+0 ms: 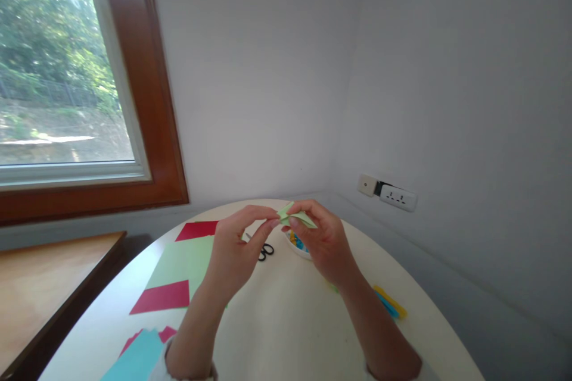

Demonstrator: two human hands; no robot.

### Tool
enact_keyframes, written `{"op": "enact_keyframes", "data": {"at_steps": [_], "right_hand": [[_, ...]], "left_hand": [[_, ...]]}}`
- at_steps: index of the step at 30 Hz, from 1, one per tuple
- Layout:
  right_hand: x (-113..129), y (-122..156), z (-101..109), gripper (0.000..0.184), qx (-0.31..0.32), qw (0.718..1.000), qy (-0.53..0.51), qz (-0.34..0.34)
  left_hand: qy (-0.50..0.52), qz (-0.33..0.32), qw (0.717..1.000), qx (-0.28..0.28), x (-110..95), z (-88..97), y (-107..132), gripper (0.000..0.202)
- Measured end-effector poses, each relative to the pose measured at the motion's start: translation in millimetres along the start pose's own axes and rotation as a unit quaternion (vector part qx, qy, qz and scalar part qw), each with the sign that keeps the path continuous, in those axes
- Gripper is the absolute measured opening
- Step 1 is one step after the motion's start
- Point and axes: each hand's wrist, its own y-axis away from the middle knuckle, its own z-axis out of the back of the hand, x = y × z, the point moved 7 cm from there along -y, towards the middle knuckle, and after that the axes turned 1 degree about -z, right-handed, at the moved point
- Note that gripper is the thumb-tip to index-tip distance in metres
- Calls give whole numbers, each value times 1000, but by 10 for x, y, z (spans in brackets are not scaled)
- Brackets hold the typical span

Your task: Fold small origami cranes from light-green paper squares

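A small folded piece of pale green paper (304, 219) is held up above the far part of the table, between both hands. My left hand (239, 244) pinches its left end between thumb and fingers. My right hand (322, 242) grips the right part, thumb in front, with a pointed flap sticking out past the thumb. Behind my left hand lie scissors with black handles (268, 249), partly hidden. Beyond my right hand is a white dish (304, 254) with small yellow and blue pieces in it, partly covered by the hand.
On the round white table (286, 333), green sheets (179, 262) and red paper (163, 297) lie at left, with blue paper (136, 357) nearer. Yellow and blue strip-like items (391, 303) rest at right. A wall with a socket (398, 197) and a window border the table.
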Motion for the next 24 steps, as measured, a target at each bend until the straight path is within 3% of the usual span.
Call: {"op": "enact_keyframes", "data": {"at_steps": [11, 17, 24], "right_hand": [[-27, 17, 35, 11, -69, 997, 35, 22], [33, 46, 67, 8, -99, 989, 100, 54], [135, 63, 111, 8, -113, 979, 142, 90]], "left_hand": [[44, 95, 994, -17, 97, -41, -2, 7], [127, 148, 981, 12, 109, -79, -9, 4], [131, 208, 968, 42, 151, -28, 15, 10]]}}
